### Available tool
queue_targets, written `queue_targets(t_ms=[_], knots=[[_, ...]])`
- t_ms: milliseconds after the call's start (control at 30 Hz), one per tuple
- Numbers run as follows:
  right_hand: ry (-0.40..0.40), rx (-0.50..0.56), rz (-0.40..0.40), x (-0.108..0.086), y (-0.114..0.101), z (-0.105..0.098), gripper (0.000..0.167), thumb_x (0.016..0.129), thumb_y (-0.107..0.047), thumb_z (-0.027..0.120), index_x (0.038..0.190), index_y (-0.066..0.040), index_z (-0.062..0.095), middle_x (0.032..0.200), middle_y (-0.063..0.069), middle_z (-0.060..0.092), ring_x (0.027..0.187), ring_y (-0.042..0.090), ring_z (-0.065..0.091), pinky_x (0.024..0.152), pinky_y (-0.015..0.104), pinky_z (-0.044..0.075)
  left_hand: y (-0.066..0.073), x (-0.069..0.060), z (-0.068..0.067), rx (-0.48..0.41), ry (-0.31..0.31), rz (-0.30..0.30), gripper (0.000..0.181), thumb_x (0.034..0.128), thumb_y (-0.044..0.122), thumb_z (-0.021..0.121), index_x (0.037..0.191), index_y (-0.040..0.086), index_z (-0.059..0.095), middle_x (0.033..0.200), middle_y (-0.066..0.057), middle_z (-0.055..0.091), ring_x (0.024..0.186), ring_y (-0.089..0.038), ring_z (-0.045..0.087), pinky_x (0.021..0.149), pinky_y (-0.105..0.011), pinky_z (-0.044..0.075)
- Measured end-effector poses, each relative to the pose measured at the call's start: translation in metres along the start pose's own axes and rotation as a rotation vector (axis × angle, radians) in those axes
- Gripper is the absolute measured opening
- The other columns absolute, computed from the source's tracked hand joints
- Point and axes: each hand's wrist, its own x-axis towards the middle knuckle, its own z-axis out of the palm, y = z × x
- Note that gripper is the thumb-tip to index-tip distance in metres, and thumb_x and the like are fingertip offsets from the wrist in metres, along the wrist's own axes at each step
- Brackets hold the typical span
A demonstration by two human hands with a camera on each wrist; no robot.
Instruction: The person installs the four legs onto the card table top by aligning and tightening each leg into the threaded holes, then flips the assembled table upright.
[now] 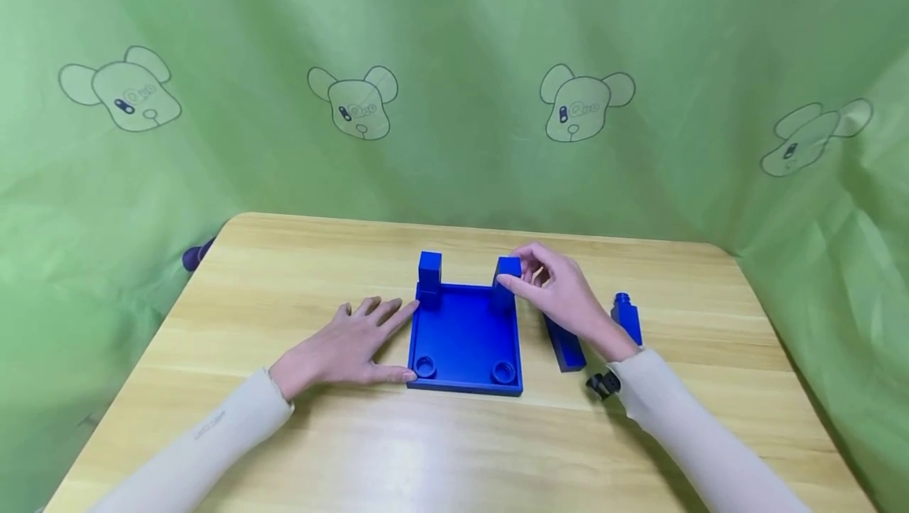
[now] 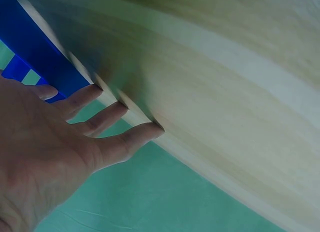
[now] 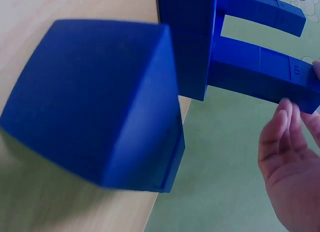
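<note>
A square blue tray-like base [image 1: 465, 335] with raised edges lies on the table. Its two near corners have round sockets [image 1: 503, 372]. At the far left corner a blue square leg [image 1: 429, 272] stands upright. My right hand [image 1: 561, 296] pinches the top of a second upright leg [image 1: 508, 267] at the far right corner; the right wrist view shows its engraved side [image 3: 250, 67]. My left hand [image 1: 348, 347] lies spread beside the base, thumb and index fingertip touching its left edge. In the left wrist view the fingers [image 2: 120, 144] are nearly straight.
Right of the base lie a loose blue leg [image 1: 566, 349], partly under my right hand, and another leg [image 1: 626, 320] with a threaded end. A black device [image 1: 603, 384] sits by the right wrist. A green curtain [image 1: 469, 174] hangs behind the wooden table [image 1: 334, 458].
</note>
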Motion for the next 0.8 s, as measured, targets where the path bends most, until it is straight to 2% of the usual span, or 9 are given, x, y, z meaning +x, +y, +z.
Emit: queue_targets(t_ms=[300,600,800], knots=[[0.07,-0.019,-0.001,-0.004,-0.003,0.003,0.032,0.098,-0.036,0.086,0.121,-0.017,0.073,0.097,0.001,0.066,0.087,0.021,0.063,0.071,0.03,0.053,-0.001,0.001,0.0,-0.011,-0.016,-0.016,0.113,0.0929,0.092,0.049,0.178,0.026,0.013,0.176,-0.018,0.031,0.157,-0.051,0.028,0.116,-0.083,0.026],[0.126,-0.019,0.035,-0.011,-0.006,0.01,0.036,0.098,-0.039,0.085,0.124,-0.016,0.075,0.107,0.001,0.066,0.082,0.021,0.062,0.065,0.029,0.052,0.002,0.001,-0.002,-0.026,-0.023,-0.016,0.113,0.0929,0.091,0.051,0.178,0.026,0.013,0.176,-0.018,0.03,0.158,-0.052,0.028,0.115,-0.084,0.025],[0.129,0.001,0.057,-0.013,-0.008,0.013,0.04,0.101,-0.042,0.081,0.129,-0.015,0.073,0.112,0.002,0.066,0.087,0.021,0.063,0.067,0.03,0.053,0.001,0.0,-0.003,-0.026,-0.016,-0.012,0.113,0.0932,0.09,0.052,0.178,0.025,0.015,0.175,-0.019,0.031,0.157,-0.052,0.029,0.114,-0.084,0.026]])
